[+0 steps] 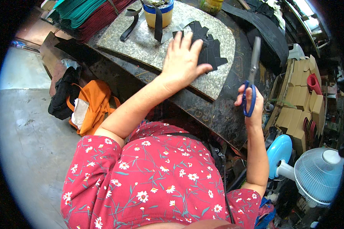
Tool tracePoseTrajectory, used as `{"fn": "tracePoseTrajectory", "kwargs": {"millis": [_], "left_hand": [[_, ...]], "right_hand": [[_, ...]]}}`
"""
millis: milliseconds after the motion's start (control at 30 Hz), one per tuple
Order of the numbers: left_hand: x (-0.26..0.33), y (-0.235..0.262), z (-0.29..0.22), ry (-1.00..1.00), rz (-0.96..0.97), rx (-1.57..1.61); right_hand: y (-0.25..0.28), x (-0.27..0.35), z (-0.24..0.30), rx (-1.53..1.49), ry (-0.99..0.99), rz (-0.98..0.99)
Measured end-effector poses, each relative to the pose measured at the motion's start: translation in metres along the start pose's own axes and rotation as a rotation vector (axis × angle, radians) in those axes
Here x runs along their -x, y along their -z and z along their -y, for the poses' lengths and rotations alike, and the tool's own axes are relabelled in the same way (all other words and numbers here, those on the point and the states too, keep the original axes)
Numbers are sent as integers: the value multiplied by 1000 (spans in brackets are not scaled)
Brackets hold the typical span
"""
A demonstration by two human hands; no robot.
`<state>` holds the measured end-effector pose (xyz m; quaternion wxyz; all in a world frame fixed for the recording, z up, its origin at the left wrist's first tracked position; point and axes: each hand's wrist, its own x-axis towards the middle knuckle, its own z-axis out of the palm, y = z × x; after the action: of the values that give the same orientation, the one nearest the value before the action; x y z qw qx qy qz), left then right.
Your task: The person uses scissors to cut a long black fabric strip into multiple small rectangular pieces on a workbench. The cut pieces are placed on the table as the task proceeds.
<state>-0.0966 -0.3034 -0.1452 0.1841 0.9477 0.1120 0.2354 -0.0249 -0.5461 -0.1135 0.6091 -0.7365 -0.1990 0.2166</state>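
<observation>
My left hand (183, 57) lies flat with fingers spread on a grey speckled stone slab (149, 42), its fingertips touching a pile of black cut pieces (210, 47). My right hand (250, 101) grips blue-handled scissors (252, 76) above the dark worktable (214, 110), blades pointing up and away, closed. The scissors are to the right of the slab, apart from the black pieces.
A yellow tub with a blue band (158, 13) and black straps (132, 26) sit on the slab. Green and maroon sheets (88, 13) are stacked far left. An orange bag (93, 105) lies on the floor, cardboard boxes (302, 103) and a blue fan (313, 173) at right.
</observation>
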Motion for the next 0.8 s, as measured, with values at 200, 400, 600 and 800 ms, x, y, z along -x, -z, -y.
{"fn": "tracePoseTrajectory", "kwargs": {"millis": [200,400,600,800], "left_hand": [[-5,-25,-10,-74,38,-74],[-42,-39,-5,-106,52,-44],[-54,-43,-6,-166,-62,100],[-28,-11,3,-285,-388,353]], "right_hand": [[28,-8,-36,-153,98,-145],[25,-8,-40,-107,157,-139],[23,-7,-40,-142,171,-139],[25,-7,-40,-185,141,-135]]}}
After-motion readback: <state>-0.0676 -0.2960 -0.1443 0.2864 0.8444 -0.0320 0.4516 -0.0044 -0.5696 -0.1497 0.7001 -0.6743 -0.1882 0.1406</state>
